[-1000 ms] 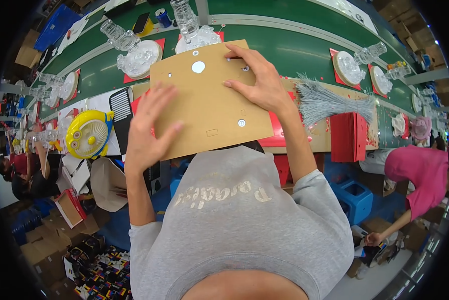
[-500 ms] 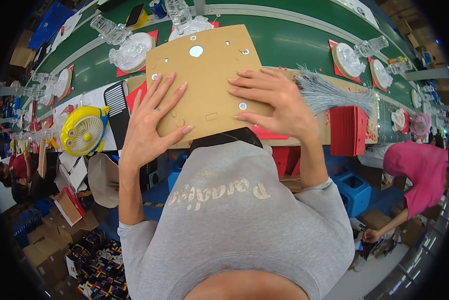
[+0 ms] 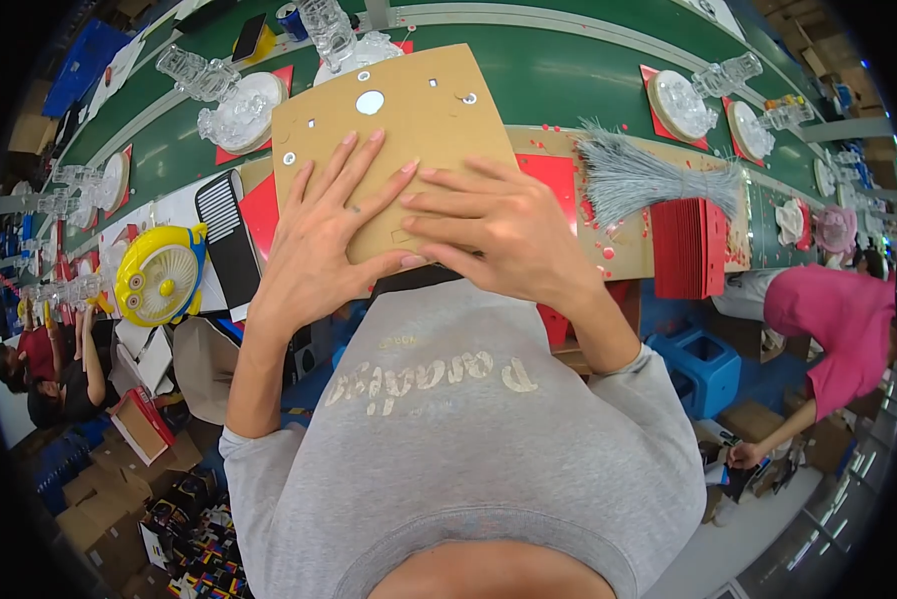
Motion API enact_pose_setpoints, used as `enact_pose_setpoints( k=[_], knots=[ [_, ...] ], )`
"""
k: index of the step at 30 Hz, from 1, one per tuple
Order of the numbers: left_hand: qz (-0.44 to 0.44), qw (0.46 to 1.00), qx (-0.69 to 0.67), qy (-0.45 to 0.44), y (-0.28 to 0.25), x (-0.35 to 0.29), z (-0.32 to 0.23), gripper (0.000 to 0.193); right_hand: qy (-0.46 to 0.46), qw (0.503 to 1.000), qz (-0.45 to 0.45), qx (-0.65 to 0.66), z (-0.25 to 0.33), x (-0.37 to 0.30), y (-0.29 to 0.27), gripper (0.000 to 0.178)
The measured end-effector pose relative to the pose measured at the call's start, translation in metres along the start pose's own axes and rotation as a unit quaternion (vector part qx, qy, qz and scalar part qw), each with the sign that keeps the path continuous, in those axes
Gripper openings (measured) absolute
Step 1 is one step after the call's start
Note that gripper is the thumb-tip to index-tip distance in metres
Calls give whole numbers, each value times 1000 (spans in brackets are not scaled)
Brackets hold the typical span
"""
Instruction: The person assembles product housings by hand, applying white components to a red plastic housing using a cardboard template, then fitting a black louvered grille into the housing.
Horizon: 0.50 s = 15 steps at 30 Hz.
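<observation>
A tan board (image 3: 424, 120) with a round hole, small slots and metal eyelets lies in front of me, its near edge close to my body. My left hand (image 3: 329, 225) rests flat on its left half, fingers spread and pointing away from me. On the near right part lies my right hand (image 3: 513, 225), palm down with the fingers stretched leftward. The fingertips of both hands almost meet near the board's middle. Neither hand grips anything. My hands cover several of the board's nearer eyelets. A red sheet (image 3: 553, 185) shows beyond the board's right edge.
At right are a bundle of silvery wire strands (image 3: 658, 175) and a stack of red cards (image 3: 688, 250). A yellow fan (image 3: 161, 278) stands left. Clear plastic pieces on a round white base (image 3: 244, 110) sit on the green bench (image 3: 558, 75). A person in pink (image 3: 838, 319) bends at right.
My right hand has slid left across the board toward my left hand. The left hand has moved slightly inward over the board. The view has shifted a little.
</observation>
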<state>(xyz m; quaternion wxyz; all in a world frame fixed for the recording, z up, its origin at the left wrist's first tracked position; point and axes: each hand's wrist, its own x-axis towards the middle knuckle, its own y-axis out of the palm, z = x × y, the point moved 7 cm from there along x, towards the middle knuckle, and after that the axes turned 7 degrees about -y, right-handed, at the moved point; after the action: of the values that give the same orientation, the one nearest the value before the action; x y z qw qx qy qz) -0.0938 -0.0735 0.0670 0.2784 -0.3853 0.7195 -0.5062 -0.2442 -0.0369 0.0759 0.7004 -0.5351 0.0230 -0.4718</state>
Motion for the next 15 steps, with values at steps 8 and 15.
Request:
enact_pose_setpoints(
  k=[8,15],
  knots=[
    [-5,1000,8,8,1,0,-2,80,-18,999,-33,-34,3,9,4,15],
    [-7,999,29,14,1,-3,0,87,95,979,-161,-77,-22,1,-16,22]
  ],
)
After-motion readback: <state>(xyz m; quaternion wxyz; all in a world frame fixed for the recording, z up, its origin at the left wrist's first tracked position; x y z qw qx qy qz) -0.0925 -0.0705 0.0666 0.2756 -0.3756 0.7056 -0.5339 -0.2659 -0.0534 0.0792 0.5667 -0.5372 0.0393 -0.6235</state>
